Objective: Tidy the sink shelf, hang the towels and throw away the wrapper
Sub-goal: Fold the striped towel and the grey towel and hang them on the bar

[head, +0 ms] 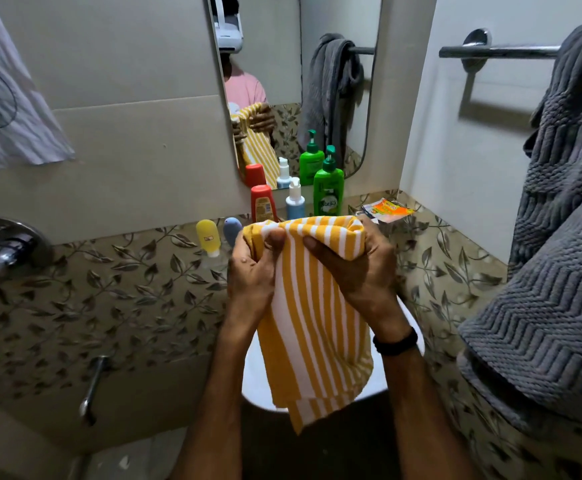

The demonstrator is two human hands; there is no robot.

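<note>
Bottles are lined along the sink shelf (431, 220) under the mirror (296, 81): a green pump bottle (328, 188), a small blue pump bottle (295, 199) and a red tube (262, 203) stood on its cap, their contents not visible. A yellow bottle (208, 236) and a grey-blue one (232, 229) stand further along the shelf, away from the mirror. An orange wrapper (388, 208) lies flat on the shelf near the corner. The striped towel (312, 306) is held up in front of the shelf, over the white basin (258, 379), its long axis hanging downward. The top edge is bunched in the left hand (253, 271) and right hand (355, 261), both clenched on the cloth. The grey towel (559, 237) is draped over the wall rail (497, 51), whose near end is bare.
</note>
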